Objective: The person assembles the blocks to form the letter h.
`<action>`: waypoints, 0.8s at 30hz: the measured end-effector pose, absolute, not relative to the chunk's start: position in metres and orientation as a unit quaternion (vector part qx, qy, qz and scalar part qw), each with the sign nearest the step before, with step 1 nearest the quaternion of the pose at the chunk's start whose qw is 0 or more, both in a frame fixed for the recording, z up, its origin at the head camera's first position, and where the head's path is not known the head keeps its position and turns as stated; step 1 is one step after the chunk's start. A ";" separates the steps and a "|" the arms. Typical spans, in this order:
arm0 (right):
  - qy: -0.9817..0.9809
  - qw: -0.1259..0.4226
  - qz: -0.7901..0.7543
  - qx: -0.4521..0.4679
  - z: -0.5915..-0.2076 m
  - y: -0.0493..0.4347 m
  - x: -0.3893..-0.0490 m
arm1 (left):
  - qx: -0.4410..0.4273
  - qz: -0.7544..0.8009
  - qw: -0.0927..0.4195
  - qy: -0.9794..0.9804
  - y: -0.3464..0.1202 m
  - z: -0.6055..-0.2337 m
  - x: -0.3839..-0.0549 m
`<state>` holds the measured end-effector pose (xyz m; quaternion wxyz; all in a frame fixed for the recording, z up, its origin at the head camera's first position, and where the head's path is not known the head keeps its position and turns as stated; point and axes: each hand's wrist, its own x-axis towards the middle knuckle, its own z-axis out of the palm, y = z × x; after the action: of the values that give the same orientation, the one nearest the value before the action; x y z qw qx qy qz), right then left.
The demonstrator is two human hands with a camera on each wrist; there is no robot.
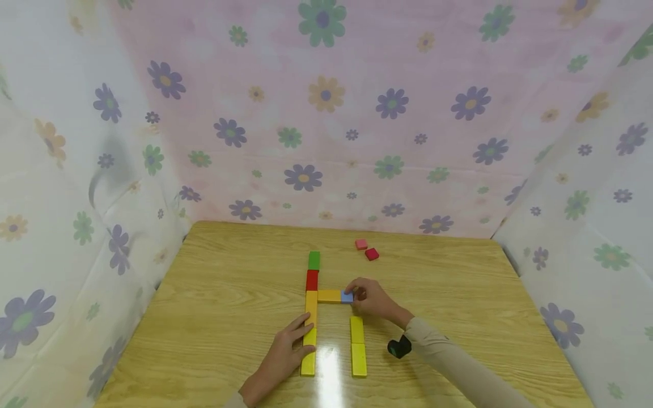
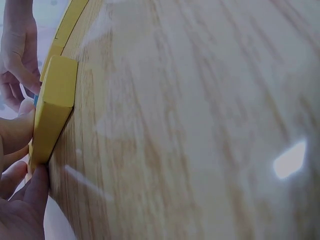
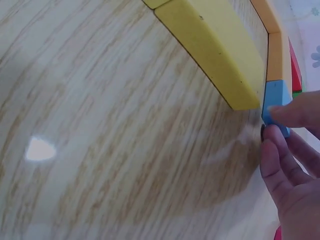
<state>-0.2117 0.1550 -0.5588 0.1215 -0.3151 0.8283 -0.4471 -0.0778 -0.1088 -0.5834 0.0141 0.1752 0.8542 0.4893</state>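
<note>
A column of blocks lies on the table: a green block [image 1: 314,260], a red block [image 1: 312,281], an orange block [image 1: 311,303] and yellow at the near end. From the orange one, a second orange block [image 1: 329,296] reaches right, ending against a blue block [image 1: 347,296]. My right hand [image 1: 376,300] pinches this blue block [image 3: 276,95] between thumb and fingers. The left hand [image 1: 282,351] rests with outstretched fingers on the orange block and the near yellow block [image 1: 308,365]. In the left wrist view, its fingertips touch a yellow block [image 2: 54,95].
Two yellow blocks, one farther [image 1: 356,328] and one nearer [image 1: 359,361], lie end to end right of the column. A pink block [image 1: 361,244] and a dark red block [image 1: 372,254] lie toward the back. Flowered cloth [image 1: 326,141] surrounds the wooden table [image 1: 229,283].
</note>
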 end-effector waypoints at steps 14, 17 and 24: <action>0.833 0.081 -0.446 -0.316 -0.507 0.153 -0.210 | 0.175 0.490 0.016 0.854 -0.108 -0.582 -0.077; 0.848 0.062 -0.434 -0.297 -0.519 0.156 -0.220 | 0.176 0.491 0.017 0.853 -0.108 -0.583 -0.077; 0.859 0.005 -0.428 -0.281 -0.536 0.163 -0.237 | 0.180 0.483 0.007 0.857 -0.108 -0.585 -0.077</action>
<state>-0.2368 0.1625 -0.5357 0.0050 -0.2810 0.8588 -0.4284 -0.0768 -0.1084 -0.5849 0.0066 0.1795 0.8571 0.4827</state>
